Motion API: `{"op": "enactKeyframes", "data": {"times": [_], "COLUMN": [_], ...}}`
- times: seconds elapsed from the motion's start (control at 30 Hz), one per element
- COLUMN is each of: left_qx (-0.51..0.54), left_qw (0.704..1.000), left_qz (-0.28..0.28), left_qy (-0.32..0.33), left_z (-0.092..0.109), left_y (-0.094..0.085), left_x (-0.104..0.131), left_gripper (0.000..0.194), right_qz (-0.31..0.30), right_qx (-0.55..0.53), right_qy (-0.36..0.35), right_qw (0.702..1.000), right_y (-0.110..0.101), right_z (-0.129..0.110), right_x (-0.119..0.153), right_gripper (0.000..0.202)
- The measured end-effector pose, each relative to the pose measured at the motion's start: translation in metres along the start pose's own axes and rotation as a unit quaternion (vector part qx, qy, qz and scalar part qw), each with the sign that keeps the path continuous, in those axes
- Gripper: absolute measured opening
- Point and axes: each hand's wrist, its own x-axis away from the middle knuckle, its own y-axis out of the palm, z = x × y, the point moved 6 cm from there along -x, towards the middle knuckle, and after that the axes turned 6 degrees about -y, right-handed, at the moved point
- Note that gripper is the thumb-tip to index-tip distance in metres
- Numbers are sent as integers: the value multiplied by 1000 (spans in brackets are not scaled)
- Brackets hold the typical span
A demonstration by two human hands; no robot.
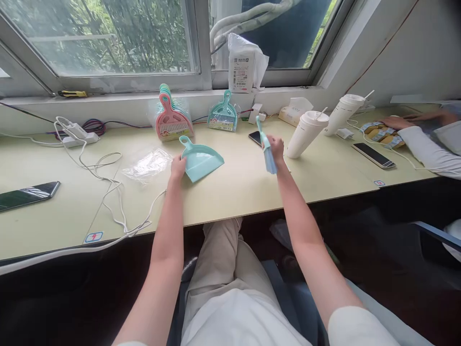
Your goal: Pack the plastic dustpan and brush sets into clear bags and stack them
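A light teal dustpan (202,161) rests on the pale yellow table, its looped handle toward the window. My left hand (178,168) grips the dustpan by its left edge. Held above the table in my right hand (276,148) is a small teal hand brush (268,156), bristles pointing down, handle up. Brush and dustpan are apart. Left of the dustpan lies a crumpled clear plastic bag (148,164). Behind stand a stack of packaged dustpan sets (175,117), the front one pink, and a single packaged teal set (223,115).
Two white cups (308,134) with straws stand right of my right hand, near a tissue pack (295,111). Phones lie at left (29,196) and right (374,155). A white cable (118,211) crosses the table's left side. Another person's hand (394,122) rests on yellow packs at far right.
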Motion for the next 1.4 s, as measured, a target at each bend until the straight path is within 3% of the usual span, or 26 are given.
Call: {"op": "enactKeyframes", "data": {"times": [0.07, 0.17, 0.43, 0.57, 0.67, 0.83, 0.93, 1.03, 1.1, 1.17, 1.2, 1.27, 1.4], "left_qx": [-63, -133, -83, -120, -152, -151, -117, -68, -48, -50, -59, -82, -114], "left_qw": [998, 991, 990, 987, 985, 986, 979, 948, 947, 957, 959, 957, 947], "left_qz": [-7, 7, 111, 102, 70, 17, -84, -205, -176, -79, -47, -47, -94], "left_qy": [-9, 12, -2, 18, 41, 74, 146, 233, 264, 273, 275, 275, 285], "left_z": [-1, 7, 3, 8, 13, 20, 35, 54, 62, 62, 60, 53, 47], "left_y": [2, 9, -11, -10, -4, 10, 34, 57, 55, 41, 36, 34, 45], "left_x": [5, 13, 16, 19, 23, 32, 46, 65, 69, 67, 65, 62, 64], "left_gripper": [29, 29, 40, 29, 24, 23, 26, 33, 31, 30, 41, 62, 60], "right_qz": [-15, -73, -170, -237, -231, -158, -159, -226, -266, -295, -304, -312, -302], "right_qx": [163, 311, 404, 435, 419, 347, 317, 340, 366, 369, 360, 332, 285], "right_qy": [13, 31, 24, 39, 61, 72, 11, -61, -94, -122, -132, -145, -157], "right_qw": [986, 947, 899, 868, 876, 922, 935, 911, 887, 873, 872, 879, 896], "right_y": [-8, -2, 15, 30, 36, 29, 39, 71, 95, 115, 123, 133, 137], "right_z": [5, 11, 11, 7, 5, -14, -45, -72, -81, -85, -86, -87, -88], "right_x": [6, 24, 39, 41, 42, 27, 19, 20, 24, 29, 31, 34, 35], "right_gripper": [40, 37, 34, 40, 38, 40, 39, 38, 37, 36, 35, 34, 30]}}
